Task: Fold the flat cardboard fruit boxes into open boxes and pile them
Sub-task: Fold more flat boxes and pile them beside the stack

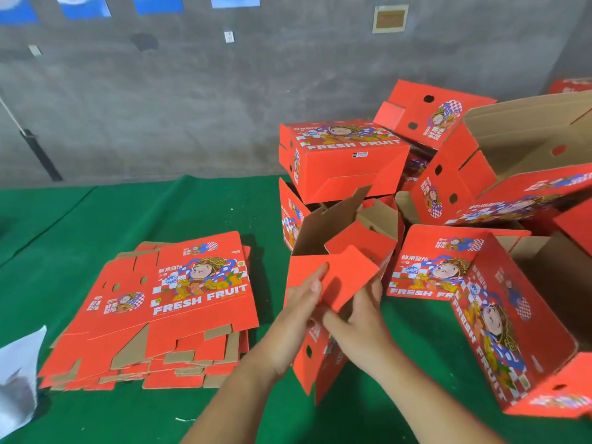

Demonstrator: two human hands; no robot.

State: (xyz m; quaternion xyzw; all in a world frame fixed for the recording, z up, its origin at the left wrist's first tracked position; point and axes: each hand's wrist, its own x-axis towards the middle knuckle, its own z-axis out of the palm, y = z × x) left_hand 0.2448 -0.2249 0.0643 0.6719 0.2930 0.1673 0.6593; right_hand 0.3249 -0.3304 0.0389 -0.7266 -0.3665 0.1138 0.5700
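A half-folded red fruit box (344, 251) stands on end in front of me, its bottom flaps turned up toward me. My left hand (301, 302) presses on the red flaps from the left, fingers flat on them. My right hand (358, 312) grips the flap edge from the right, thumb underneath. A stack of flat printed boxes (166, 312) lies on the green mat at the left. Several folded open boxes (342, 158) are piled loosely behind and to the right, one large one (499, 315) lying on its side close by.
Green mat (96, 213) covers the floor up to a grey concrete wall (192, 91). A white sheet (19, 376) lies at the left edge. A dark rod (35, 145) leans against the wall at the left.
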